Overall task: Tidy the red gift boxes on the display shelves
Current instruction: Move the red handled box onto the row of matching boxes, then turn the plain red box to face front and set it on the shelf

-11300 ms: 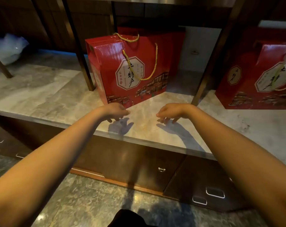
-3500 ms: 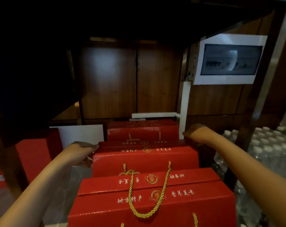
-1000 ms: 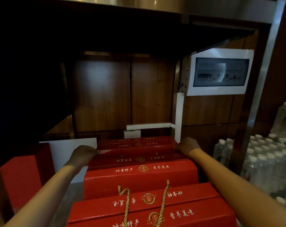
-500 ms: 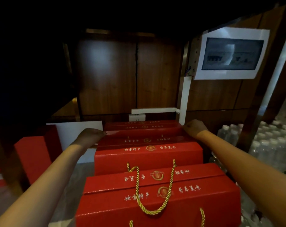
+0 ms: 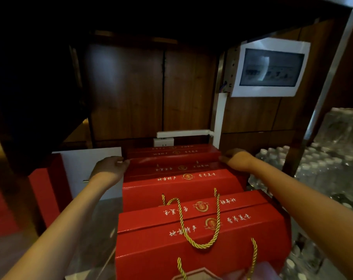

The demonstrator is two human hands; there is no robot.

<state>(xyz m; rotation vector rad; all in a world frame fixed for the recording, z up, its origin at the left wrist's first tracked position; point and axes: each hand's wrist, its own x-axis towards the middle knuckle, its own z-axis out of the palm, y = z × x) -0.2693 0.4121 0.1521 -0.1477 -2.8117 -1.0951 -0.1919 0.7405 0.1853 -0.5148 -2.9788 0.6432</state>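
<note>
A row of red gift boxes with gold rope handles runs away from me under a dark shelf. The nearest box [image 5: 201, 239] fills the lower middle, a second box [image 5: 179, 188] stands behind it, and a third box [image 5: 177, 165] and a rear box [image 5: 171, 151] follow. My left hand [image 5: 110, 168] grips the left end of the third box. My right hand [image 5: 237, 159] grips its right end. Both hands curl over the top edge.
A white electrical panel [image 5: 270, 67] hangs on the wood wall at the right, with a white socket [image 5: 163, 142] behind the rear box. Shrink-wrapped water bottles [image 5: 321, 168] crowd the right side. A white board [image 5: 90, 168] and another red box [image 5: 46, 190] stand at the left.
Since 11 seconds ago I have moved from a marble shelf to this row. In the last second my hands have stayed on the third box's ends; only the view has shifted.
</note>
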